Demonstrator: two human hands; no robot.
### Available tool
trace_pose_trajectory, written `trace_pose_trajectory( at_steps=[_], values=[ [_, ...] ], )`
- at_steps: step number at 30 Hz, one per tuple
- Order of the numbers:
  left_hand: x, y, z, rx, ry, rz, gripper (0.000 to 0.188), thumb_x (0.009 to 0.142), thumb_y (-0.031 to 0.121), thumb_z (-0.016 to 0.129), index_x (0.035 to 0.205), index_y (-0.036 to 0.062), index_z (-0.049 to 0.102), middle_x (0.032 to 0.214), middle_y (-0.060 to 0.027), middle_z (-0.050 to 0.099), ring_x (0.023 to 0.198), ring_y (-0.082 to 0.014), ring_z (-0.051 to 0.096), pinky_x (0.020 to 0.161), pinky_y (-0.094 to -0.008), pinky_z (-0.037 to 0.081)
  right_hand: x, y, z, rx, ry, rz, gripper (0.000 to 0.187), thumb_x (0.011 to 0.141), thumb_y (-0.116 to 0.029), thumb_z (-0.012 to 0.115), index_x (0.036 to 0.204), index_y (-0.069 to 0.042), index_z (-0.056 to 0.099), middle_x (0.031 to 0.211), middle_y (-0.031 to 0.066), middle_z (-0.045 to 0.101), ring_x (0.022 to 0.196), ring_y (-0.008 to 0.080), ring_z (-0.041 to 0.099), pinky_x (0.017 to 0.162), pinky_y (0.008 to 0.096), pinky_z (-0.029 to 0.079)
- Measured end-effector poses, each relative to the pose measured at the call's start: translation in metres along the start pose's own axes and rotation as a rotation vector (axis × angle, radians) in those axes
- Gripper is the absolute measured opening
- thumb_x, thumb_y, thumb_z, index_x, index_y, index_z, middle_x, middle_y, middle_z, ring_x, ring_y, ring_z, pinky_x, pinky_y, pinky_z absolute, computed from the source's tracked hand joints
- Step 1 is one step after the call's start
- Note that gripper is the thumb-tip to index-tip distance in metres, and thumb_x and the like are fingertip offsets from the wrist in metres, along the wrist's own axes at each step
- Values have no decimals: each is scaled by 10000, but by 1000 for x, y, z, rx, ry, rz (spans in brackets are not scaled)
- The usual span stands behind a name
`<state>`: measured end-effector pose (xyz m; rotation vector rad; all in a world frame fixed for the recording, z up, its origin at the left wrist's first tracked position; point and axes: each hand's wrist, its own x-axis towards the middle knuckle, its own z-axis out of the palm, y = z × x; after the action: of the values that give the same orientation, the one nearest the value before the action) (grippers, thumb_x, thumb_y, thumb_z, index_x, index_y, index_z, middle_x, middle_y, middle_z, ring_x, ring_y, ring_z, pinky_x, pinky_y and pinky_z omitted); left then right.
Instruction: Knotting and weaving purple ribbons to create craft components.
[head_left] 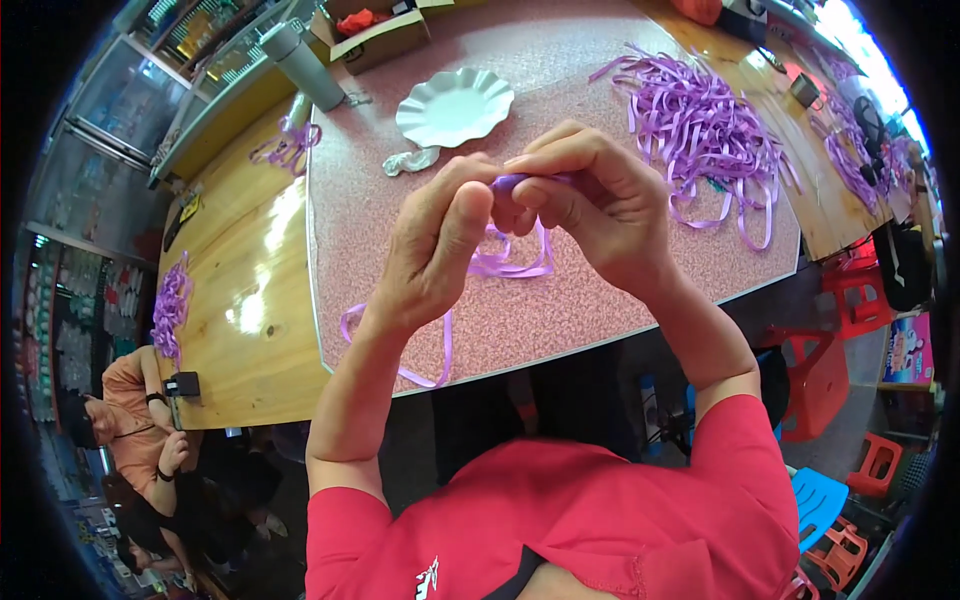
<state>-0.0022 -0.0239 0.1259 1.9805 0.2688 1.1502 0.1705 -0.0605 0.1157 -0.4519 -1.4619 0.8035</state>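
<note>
Above the near middle of the pink speckled mat (560, 310), both hands meet at a small rolled or folded bit of purple ribbon (508, 184). My right hand (605, 205) pinches it between thumb and fingers. My left hand (432, 235) closes on its other side, with the thumb up and the fingertips partly hidden. Below the hands, loops of loose purple ribbon (512, 264) lie on the mat, and another strand (446, 350) curls by my left wrist. Beyond them sits a white wavy-rimmed plate (455, 108) beside a crumpled whitish wrapper (410, 162).
A big heap of purple ribbons (700, 125) lies at the right. Smaller bunches rest on the wooden table (235, 330) at the left. A grey-green flask (302, 66) and a cardboard box (380, 40) stand at the back. Another person (135, 420) sits at far left; red stools (815, 380) stand right.
</note>
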Motion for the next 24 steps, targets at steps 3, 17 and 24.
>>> trace_pose_trajectory(
  at_steps=[3, 17, 24],
  values=[
    [-12, -24, 3, -213, 27, -189, 308, 1043, 282, 424, 1013, 4, 554, 841, -43, 568, 816, -119, 554, 756, -256, 447, -7, 14, -8, 101, -2, 142, 163, 912, 13, 608, 1072, 43, 602, 929, 107, 615, 787, 140, 628, 684, 256, 526],
    [-38, -93, 15, -62, 181, -328, 241, 1038, 247, 445, 957, 36, 528, 718, 13, 453, 616, -62, 406, 546, -234, 353, -15, 72, -37, 112, -79, 487, 183, 911, -35, 638, 1083, 29, 634, 979, 75, 642, 840, 114, 634, 705, 244, 552],
    [-42, -106, 19, -104, 217, -415, 261, 1039, 260, 439, 947, 35, 536, 730, 25, 448, 636, -55, 403, 554, -224, 350, -21, 91, -34, 25, -41, 395, 183, 918, -37, 633, 1088, 29, 633, 967, 61, 640, 826, 97, 625, 709, 240, 545]
  ],
)
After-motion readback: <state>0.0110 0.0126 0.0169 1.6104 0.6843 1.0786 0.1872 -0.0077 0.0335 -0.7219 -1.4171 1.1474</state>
